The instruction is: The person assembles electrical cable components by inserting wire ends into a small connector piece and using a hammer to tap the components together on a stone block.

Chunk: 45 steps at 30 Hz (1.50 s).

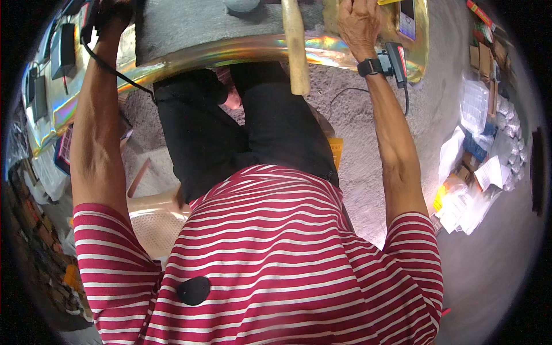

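At the top edge my right hand (359, 26) reaches over the table, its fingertips cut off by the picture's rim. Beside those fingers a slim yellow thing (388, 2) shows only in part; whether I hold it cannot be told. A black watch-like band (371, 67) with a small cabled device (395, 62) sits on that wrist. My left hand (113, 14) is at the upper left, dark and partly covered by a black strapped device, so its fingers are hidden. Between the hands, a pale wooden handle (295, 49) sticks out past the table's near edge.
The table (230, 49) has a shiny golden covering and a grey top surface. A grey rounded object (241, 5) lies on it, with a phone-like device (407, 18) at right. Black boxes (62, 52) stand at left. Papers and plastic packs (468, 184) pile on the right floor.
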Tool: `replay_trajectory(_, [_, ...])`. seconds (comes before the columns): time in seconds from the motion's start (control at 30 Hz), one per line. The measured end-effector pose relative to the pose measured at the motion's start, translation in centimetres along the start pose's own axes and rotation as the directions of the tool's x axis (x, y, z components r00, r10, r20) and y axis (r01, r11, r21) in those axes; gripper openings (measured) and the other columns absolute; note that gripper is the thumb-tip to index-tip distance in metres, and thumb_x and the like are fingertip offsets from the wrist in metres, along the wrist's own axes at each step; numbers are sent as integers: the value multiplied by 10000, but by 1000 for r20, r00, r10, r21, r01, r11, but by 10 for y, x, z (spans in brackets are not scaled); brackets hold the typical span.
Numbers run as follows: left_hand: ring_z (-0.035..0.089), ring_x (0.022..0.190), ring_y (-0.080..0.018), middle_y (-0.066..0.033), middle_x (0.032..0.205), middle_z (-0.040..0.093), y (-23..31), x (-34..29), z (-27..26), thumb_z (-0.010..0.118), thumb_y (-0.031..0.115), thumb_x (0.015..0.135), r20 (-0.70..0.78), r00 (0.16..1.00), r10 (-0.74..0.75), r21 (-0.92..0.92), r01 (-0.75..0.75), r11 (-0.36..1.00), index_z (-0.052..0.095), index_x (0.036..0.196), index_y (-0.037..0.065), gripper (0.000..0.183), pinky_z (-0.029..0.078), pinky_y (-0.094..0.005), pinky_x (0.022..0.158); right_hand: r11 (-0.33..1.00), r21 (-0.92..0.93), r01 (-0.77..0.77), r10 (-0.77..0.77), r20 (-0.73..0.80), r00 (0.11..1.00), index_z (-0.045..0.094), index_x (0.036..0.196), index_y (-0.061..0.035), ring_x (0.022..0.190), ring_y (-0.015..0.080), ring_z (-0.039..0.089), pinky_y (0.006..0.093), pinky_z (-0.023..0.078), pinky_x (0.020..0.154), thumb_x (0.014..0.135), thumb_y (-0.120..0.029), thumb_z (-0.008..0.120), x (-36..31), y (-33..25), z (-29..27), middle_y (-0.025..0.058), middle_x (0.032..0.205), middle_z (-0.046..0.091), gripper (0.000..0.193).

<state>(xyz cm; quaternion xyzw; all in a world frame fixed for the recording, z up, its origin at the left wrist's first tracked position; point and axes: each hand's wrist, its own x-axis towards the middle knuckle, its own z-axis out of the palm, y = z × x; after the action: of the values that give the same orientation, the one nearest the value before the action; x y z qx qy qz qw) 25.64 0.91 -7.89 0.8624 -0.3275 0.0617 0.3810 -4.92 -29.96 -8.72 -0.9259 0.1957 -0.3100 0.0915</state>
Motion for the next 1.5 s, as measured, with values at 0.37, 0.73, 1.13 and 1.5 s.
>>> replay_trajectory(0.37, [465, 648, -84, -5, 769, 516, -36, 27, 7, 513, 202, 824, 38, 998, 51, -195, -42, 980, 529, 969, 33, 223, 379, -192, 593, 1000, 5, -8, 9, -63, 998, 453, 757, -50, 733, 323, 455, 416, 364, 635, 747, -104, 476, 1, 0, 1, 142, 780, 436, 60])
replay_trajectory(0.73, [451, 631, -78, 7, 747, 508, -50, 44, 8, 510, 203, 827, 53, 994, -95, -47, 97, 994, 530, 964, 32, 220, 368, -188, 581, 999, 40, -34, 38, -97, 995, 453, 749, -42, 736, 326, 457, 417, 363, 647, 742, -101, 476, 0, 2, 3, 149, 767, 442, 63])
replay_trajectory(1.13, [518, 728, -282, -108, 783, 555, 27, 24, 29, 392, 235, 785, -146, 972, -185, 293, 221, 930, 556, 869, 137, 209, 409, -358, 636, 988, 112, -106, 112, -49, 992, 489, 753, -59, 739, 302, 482, 406, 380, 621, 750, -131, 485, -8, 22, 10, 117, 771, 471, 72])
replay_trajectory(1.5, [563, 754, -370, -191, 802, 589, 86, 5, 17, 369, 212, 789, -246, 939, -240, 297, 309, 904, 542, 880, 81, 235, 443, -431, 667, 948, 289, -136, 146, -12, 989, 490, 735, -18, 609, 265, 489, 365, 388, 551, 749, -79, 524, -4, 16, 2, 113, 708, 475, 72])
